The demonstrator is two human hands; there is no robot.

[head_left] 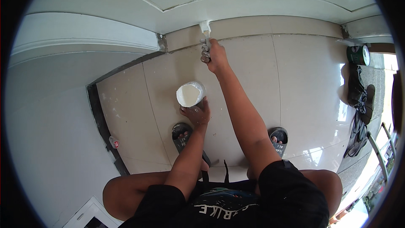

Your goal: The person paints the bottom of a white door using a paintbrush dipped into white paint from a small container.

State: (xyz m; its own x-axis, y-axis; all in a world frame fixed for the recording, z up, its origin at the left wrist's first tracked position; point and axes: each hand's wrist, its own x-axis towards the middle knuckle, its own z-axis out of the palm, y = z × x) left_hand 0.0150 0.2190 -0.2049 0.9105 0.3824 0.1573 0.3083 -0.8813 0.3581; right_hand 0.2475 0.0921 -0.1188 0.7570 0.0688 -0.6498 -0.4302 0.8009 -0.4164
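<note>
- Your right hand [217,55] is clamped on the handle of a white-coated brush [205,27], its head at the door's [270,6] bottom edge.
- Your left hand [197,115] is wrapped on the near side of a white tub [201,89] (creamy white inside), toward the floor's [308,88] left edge.
- A dark green tin [355,55] sits near the floor's far right corner.

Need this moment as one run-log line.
left grip: holding open white container | right grip: holding brush, white end at lower edge of pale panel | floor: tiled
</note>
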